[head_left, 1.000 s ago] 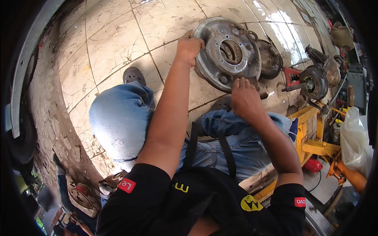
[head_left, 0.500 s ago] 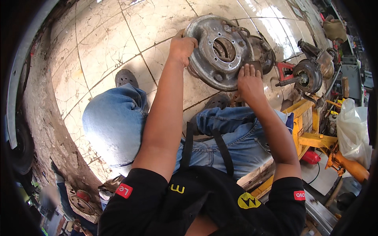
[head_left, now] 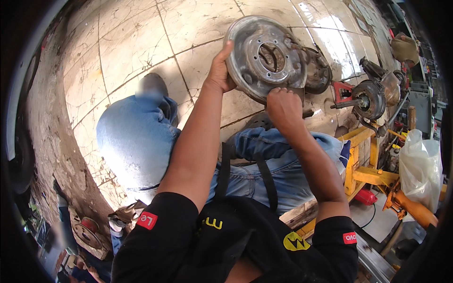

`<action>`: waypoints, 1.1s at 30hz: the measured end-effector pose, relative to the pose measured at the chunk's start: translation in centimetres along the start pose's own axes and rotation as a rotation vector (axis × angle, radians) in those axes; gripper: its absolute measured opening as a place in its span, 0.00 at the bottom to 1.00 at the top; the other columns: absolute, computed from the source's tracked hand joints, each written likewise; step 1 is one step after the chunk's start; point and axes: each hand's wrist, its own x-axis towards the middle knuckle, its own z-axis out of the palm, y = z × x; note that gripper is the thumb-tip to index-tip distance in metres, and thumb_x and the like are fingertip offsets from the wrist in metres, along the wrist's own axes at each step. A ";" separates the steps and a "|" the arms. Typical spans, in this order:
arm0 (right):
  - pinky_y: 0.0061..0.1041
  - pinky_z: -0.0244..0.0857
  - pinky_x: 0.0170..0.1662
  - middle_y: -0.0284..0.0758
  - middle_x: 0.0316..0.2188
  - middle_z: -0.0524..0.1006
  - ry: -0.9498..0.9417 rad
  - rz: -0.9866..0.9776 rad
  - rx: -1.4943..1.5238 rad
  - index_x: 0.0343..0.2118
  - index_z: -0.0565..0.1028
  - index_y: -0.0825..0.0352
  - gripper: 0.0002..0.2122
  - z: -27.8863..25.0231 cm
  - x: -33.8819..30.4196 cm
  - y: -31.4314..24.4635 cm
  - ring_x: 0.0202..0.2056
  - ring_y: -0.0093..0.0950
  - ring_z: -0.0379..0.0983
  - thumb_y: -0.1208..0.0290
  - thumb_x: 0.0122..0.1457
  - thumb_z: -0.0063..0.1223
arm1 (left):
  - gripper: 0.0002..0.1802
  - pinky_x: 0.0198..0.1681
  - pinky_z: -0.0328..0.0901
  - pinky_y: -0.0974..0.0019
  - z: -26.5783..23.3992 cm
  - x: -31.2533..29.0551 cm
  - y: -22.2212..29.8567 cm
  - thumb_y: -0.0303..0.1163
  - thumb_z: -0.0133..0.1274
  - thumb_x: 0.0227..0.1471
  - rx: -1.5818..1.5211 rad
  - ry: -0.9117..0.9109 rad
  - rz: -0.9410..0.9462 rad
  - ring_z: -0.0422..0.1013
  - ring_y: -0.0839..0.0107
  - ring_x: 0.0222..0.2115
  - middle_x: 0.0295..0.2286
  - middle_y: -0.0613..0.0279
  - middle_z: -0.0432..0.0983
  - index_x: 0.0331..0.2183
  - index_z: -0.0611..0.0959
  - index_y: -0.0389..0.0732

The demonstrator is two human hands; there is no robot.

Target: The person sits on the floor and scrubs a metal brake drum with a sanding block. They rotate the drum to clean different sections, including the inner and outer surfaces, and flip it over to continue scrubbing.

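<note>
Fingers: left hand clamping a round metal plate by its left rim; right hand, fingers together, apparently pinching a dark flat piece at the plate's lower edge; tiled floor lying beneath it; steady bracing, even pressure probably serving best.

Straight ahead, a large disc has the left hand at its left rim and the right hand at its near edge. Right of it is a smaller disc; farther right, a hub.
</note>
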 end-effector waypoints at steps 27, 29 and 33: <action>0.36 0.67 0.51 0.50 0.48 0.73 0.062 -0.121 -0.083 0.47 0.68 0.79 0.21 3.0 -0.9 4.0 0.51 0.42 0.71 0.75 0.50 0.52 | 0.21 0.26 0.75 0.54 0.1 3.1 -1.4 0.37 0.51 0.47 0.041 -0.116 0.028 0.76 0.60 0.23 0.29 0.51 0.77 0.40 0.76 0.32; 0.36 0.66 0.52 0.51 0.51 0.72 -0.069 -0.083 -0.020 0.49 0.68 0.78 0.20 2.0 -0.7 2.9 0.53 0.42 0.70 0.75 0.52 0.50 | 0.21 0.29 0.75 0.53 0.6 2.7 -1.2 0.37 0.51 0.47 0.011 -0.045 0.016 0.77 0.60 0.26 0.31 0.50 0.78 0.41 0.76 0.32; 0.37 0.64 0.55 0.50 0.54 0.70 0.077 -0.191 0.184 0.51 0.69 0.77 0.20 0.3 -1.4 0.5 0.55 0.41 0.68 0.75 0.54 0.46 | 0.22 0.35 0.75 0.53 -1.7 2.8 0.6 0.36 0.51 0.46 0.043 -0.097 0.011 0.77 0.57 0.31 0.33 0.49 0.77 0.42 0.76 0.32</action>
